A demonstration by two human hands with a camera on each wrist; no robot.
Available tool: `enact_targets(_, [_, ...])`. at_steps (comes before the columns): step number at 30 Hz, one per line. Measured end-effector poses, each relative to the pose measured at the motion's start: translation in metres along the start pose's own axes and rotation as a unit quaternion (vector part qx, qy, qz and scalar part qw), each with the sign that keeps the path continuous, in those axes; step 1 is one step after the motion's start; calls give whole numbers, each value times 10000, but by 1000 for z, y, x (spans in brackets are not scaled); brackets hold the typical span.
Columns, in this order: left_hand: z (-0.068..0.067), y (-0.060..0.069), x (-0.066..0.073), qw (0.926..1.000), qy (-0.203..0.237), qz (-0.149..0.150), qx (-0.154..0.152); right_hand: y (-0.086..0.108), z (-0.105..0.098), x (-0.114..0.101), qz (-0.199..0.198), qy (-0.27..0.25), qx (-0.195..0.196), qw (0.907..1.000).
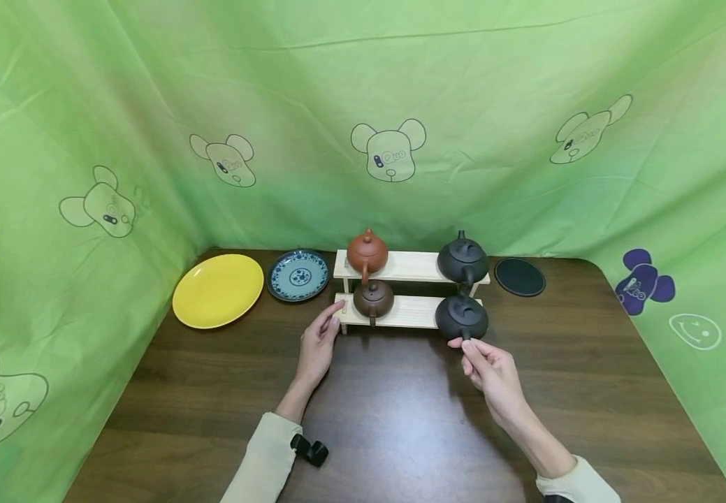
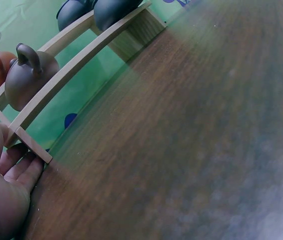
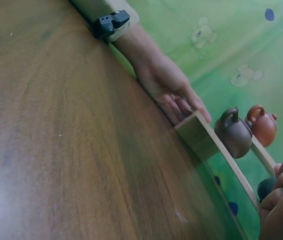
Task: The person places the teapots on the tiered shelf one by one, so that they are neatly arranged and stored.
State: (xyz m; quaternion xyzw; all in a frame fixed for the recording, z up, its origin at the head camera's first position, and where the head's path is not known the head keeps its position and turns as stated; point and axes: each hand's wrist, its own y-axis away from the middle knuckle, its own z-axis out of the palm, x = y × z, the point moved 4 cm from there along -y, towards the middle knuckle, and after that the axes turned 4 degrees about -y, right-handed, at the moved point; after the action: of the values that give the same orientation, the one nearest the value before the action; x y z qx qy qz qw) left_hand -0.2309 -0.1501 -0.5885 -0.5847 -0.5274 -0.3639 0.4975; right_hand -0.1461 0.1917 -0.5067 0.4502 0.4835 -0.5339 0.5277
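A two-tier wooden rack [image 1: 409, 311] carries several teapots. My left hand [image 1: 318, 342] holds the left end of its lower tier, thumb on top and fingers at the side support, as the left wrist view shows. The front black teapot [image 1: 460, 318] sits at the lower tier's right end, and my right hand [image 1: 495, 374] pinches its handle between thumb and fingers. Behind it, on the upper tier, is another black teapot [image 1: 462, 260]. A dark brown teapot [image 1: 372, 298] stands on the lower tier at left, with a reddish-brown teapot [image 1: 366, 251] above and behind it.
Left of the rack lie a blue patterned plate [image 1: 298, 276] and a large yellow plate [image 1: 218, 290]. A dark round coaster-like disc [image 1: 520, 277] lies to the right. A green printed cloth [image 1: 312, 140] hangs around the wooden table [image 1: 394, 426].
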Motion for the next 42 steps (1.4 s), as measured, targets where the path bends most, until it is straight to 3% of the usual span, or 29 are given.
enact_targets(7, [-1, -1, 1, 10000, -4, -7, -21, -7, 4, 2, -35, -55, -8, 10000])
enact_targets(15, [0, -2, -9, 9986, 289, -429, -143, -15, 6, 4, 7, -6, 46, 10000])
enact_targets(22, [0, -1, 1, 9998, 111, -127, -68, -18, 8, 3, 32, 15, 100, 9999])
enact_targets(28, [-1, 1, 4, 9998, 35, -188, -16, -22, 10, 2, 81, 54, 53, 9999])
enact_targets(36, [-2, -2, -11, 9986, 285, -414, -172, -25, 7, 2, 195, 52, -178, 9996])
enact_targets(42, [-2, 0, -1, 9998, 44, -190, -102, -26, 0, 2, 473, 87, -165, 9987])
